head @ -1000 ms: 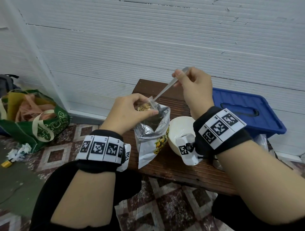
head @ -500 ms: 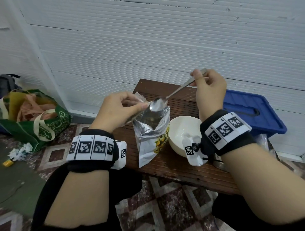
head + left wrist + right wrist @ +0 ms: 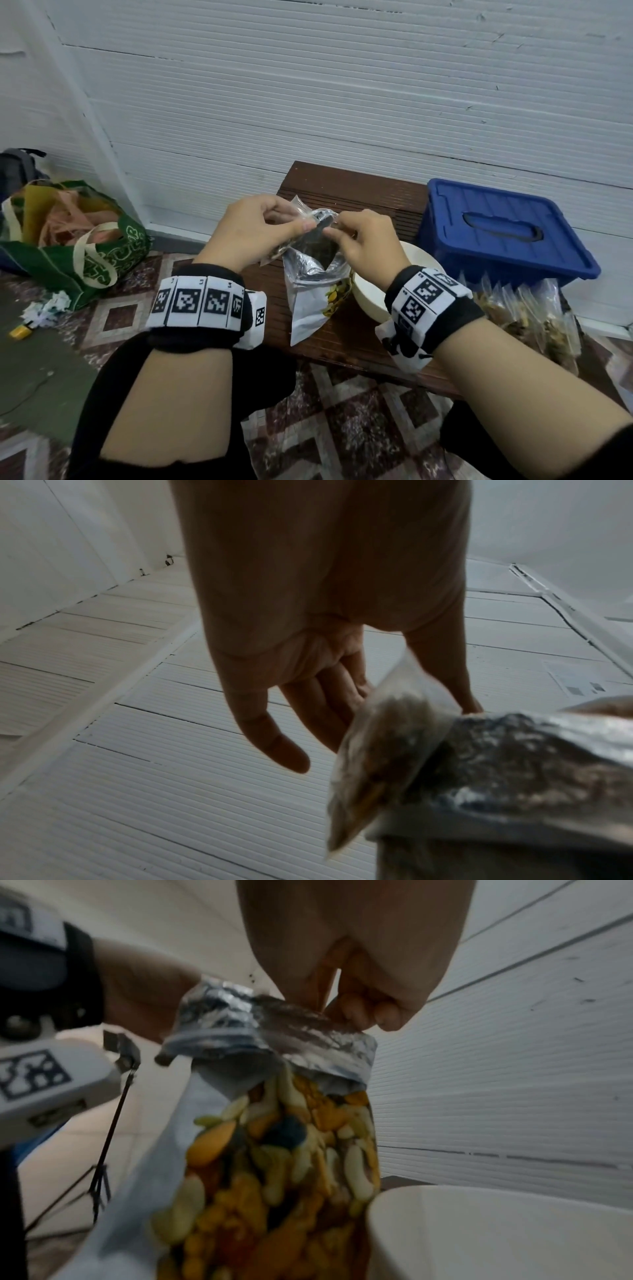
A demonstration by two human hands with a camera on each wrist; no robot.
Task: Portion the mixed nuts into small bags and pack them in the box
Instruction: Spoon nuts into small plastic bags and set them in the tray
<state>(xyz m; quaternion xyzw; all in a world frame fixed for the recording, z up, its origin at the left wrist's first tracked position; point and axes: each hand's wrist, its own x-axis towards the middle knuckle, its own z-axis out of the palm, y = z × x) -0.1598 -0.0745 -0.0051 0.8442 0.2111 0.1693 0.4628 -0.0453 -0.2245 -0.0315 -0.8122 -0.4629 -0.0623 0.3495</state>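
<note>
The foil pouch [image 3: 310,291] before me is silver outside, dark within, its front printed with yellow, orange and pale-green nuts (one dark-blue patch among them). The small bag [image 3: 301,212] I hold is clear. The bowl [image 3: 370,301] is white, the box [image 3: 507,236] solid blue, the bench [image 3: 356,192] dark brown and ribbed. My wristbands [image 3: 198,301] are black with black-and-white square markers. The floor [image 3: 342,428] is maroon-and-cream diamond tile; the tote [image 3: 99,263] is green with cream lettering.
</note>
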